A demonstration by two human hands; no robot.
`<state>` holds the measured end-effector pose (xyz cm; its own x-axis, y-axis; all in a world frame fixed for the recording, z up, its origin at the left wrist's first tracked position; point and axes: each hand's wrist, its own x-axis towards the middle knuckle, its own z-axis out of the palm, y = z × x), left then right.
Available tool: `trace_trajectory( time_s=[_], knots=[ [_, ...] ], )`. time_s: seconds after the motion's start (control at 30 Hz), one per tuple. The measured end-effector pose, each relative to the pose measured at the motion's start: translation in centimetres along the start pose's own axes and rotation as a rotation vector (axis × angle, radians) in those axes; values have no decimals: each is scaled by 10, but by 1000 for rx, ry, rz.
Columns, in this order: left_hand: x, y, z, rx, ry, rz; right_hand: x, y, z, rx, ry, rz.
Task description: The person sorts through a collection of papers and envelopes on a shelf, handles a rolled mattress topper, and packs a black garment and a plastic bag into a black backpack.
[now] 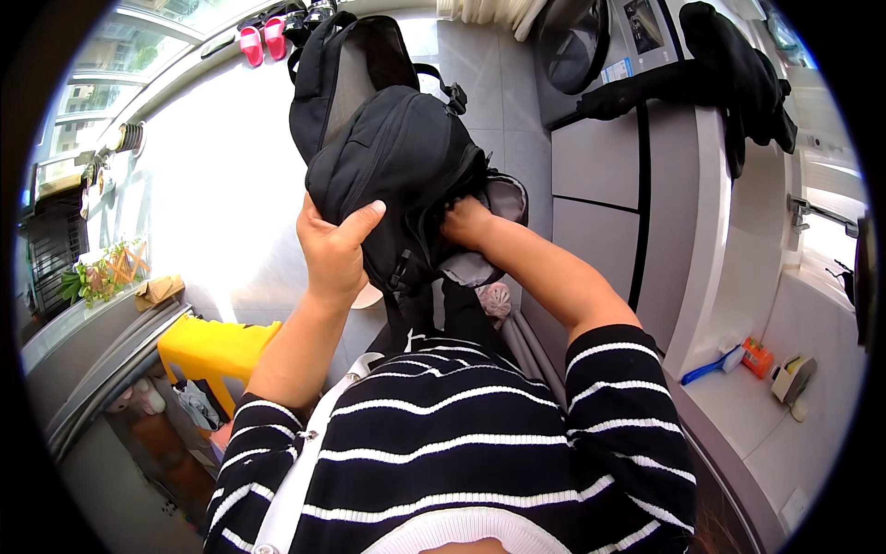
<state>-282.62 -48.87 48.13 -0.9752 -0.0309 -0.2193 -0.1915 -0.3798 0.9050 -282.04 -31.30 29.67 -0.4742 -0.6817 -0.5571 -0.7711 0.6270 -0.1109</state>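
A black backpack (383, 152) is held up in front of me, its back flap or main compartment (355, 65) gaping at the far end. My left hand (335, 245) grips the near left side of the bag, thumb lying on top and the other fingers out of sight behind the fabric. On the right side, my right hand (466, 222) reaches into an unzipped pocket with a grey lining (507, 198). Its fingertips are hidden in the dark opening, so whatever they may hold does not show.
A grey cabinet (595, 166) with a front-loading washing machine (572, 46) stands at right, black clothing (729, 78) draped over its top. Pink slippers (263, 43) lie at the far left by the window. A yellow stool-like object (217, 355) is near my left elbow.
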Motion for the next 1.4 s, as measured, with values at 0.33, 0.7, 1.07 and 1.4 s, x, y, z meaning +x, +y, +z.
trace_trajectory(
  time_s=[0.33, 0.7, 1.07, 1.4],
  knots=[
    [10, -18, 11, -10, -143, -92, -151, 55, -51, 634, 982, 108],
    [7, -18, 40, 24, -367, -181, -214, 29, -13, 1516, 1204, 519],
    [2, -17, 47, 81, -430, -105, -354, 97, -68, 2004, 1938, 439],
    [-1, -10, 41, 21, -394, -140, -328, 91, -71, 1712, 2122, 1099]
  ],
)
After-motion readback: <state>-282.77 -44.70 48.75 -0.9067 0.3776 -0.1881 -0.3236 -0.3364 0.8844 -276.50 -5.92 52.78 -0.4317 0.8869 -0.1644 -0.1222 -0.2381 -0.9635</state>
